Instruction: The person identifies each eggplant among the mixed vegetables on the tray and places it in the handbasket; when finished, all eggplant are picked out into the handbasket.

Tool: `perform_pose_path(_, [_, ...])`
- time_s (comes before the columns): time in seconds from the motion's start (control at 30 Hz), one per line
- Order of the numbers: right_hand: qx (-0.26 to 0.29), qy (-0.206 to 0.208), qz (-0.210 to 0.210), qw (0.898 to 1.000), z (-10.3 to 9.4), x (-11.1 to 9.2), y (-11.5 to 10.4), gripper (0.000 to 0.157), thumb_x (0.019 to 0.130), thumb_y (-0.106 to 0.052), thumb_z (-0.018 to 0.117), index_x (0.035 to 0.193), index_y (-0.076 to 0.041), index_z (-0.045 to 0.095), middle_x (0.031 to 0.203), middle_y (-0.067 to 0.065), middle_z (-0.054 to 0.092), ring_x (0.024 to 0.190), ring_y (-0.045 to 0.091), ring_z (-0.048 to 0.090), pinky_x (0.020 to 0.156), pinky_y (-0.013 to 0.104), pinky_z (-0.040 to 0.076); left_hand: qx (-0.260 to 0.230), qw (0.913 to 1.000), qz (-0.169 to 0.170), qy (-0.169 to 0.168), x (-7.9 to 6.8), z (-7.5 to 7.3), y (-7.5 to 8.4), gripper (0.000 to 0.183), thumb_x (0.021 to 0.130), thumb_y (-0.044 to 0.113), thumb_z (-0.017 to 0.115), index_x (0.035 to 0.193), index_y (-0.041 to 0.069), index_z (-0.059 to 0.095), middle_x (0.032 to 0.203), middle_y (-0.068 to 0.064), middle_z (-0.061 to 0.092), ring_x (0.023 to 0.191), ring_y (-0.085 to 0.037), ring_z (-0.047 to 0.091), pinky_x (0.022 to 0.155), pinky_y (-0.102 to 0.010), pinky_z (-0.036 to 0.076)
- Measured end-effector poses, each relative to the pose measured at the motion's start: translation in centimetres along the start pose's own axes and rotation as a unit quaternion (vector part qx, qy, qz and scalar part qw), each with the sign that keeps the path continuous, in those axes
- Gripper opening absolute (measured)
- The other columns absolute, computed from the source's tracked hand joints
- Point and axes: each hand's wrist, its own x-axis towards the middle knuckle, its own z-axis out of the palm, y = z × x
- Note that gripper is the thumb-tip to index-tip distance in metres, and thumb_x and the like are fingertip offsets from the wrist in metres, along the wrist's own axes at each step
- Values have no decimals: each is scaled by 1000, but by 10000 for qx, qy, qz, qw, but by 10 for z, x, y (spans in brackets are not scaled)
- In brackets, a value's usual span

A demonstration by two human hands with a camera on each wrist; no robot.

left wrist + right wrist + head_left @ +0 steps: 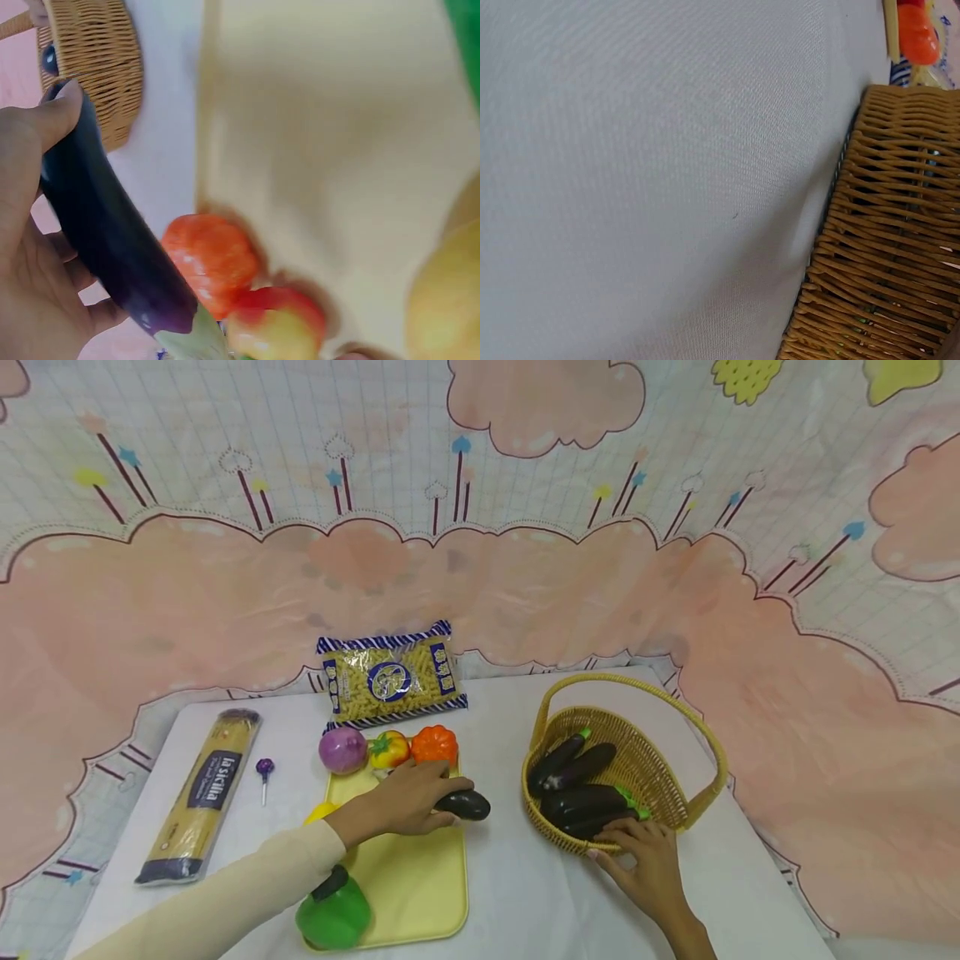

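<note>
My left hand point(408, 797) grips a dark purple eggplant point(467, 805) above the yellow tray point(420, 893), its rounded end pointing toward the basket. In the left wrist view the thumb lies along this eggplant point(112, 217), whose pale green stem end points down. At the near rim of the wicker basket point(652, 735), my right hand point(647, 864) holds on, fingers over the edge and thumb outside. Several eggplants point(581, 806) lie inside the basket. The right wrist view shows the basket's woven side point(885, 247) but not the hand's grip.
Along the tray's far edge sit a purple onion point(342, 751), a red-yellow pepper point(389, 749) and an orange pumpkin point(435, 746). A green pepper point(334, 914) is at its near left corner. Behind lies a pasta bag point(393, 681); leftward, a lollipop point(265, 767) and a spaghetti pack point(201, 797).
</note>
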Motion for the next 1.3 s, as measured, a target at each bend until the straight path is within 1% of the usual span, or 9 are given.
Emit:
perform_pose_path(0.1, [-20,-39,27,10000,0,-2,-1,20,68,-31,87,83,-22,76,93,-5,70,83,14,53,85,40,33,14,9999,-45,125,10,-4,5,51,90,45,68,134,22,59,104,-5,57,87,-17,51,76,-38,47])
perform_pose_path(0.27, [-41,-29,-11,10000,0,-2,1,20,69,-31,87,83,-21,76,93,-4,69,83,15,54,85,41,33,-48,9994,-47,352,34,-11,14,52,91,49,65,135,22,58,99,-5,54,79,-17,47,67,-30,41])
perform_pose_path(0.37, [-40,4,-33,10000,0,-1,3,20,69,-30,87,83,-21,76,93,-4,69,83,15,54,86,41,33,-47,9989,-51,455,50,-16,19,53,91,51,63,136,22,58,97,-5,54,77,-16,47,63,-28,39])
perform_pose_path(0.47, [-19,18,-27,10000,1,-1,3,20,69,-30,87,83,-21,76,93,-4,69,83,15,53,86,40,33,-77,9989,-137,431,63,-19,27,54,92,53,61,137,22,56,98,-5,54,78,-17,49,64,-29,40])
perform_pose_path(0.57, [-21,9,-3,10000,2,-1,2,20,69,-31,87,83,-23,76,93,-5,69,83,14,53,85,40,33,-107,9990,-249,355,76,-21,36,56,93,55,58,139,22,55,103,-6,57,84,-18,52,69,-32,45])
perform_pose_path(0.77, [-68,-43,24,10000,2,-1,-1,20,69,-32,87,83,-22,76,93,-5,69,85,15,54,85,40,33,-97,9991,-377,194,104,-18,56,59,94,57,56,140,21,54,118,-8,60,100,-20,59,80,-36,52])
perform_pose_path(0.93, [-125,-114,53,9998,0,0,-1,21,69,-31,87,84,-22,76,94,-5,69,86,16,55,87,42,34,-111,9989,-442,117,126,-16,70,60,95,56,55,141,19,53,133,-10,57,115,-23,59,91,-41,52])
perform_pose_path(1.1, [-135,-44,52,9999,0,-1,0,21,69,-32,87,83,-22,76,93,-5,69,85,15,55,86,41,34,-54,9985,-505,183,148,-6,80,59,95,56,55,141,19,53,135,-6,58,119,-20,58,89,-41,53])
perform_pose_path(1.3, [-146,-43,30,9999,1,-2,1,20,69,-34,87,83,-23,76,93,-6,69,85,15,55,86,41,34,50,9966,-808,146,168,5,91,63,93,57,57,144,20,51,137,-3,58,123,-19,56,92,-42,52])
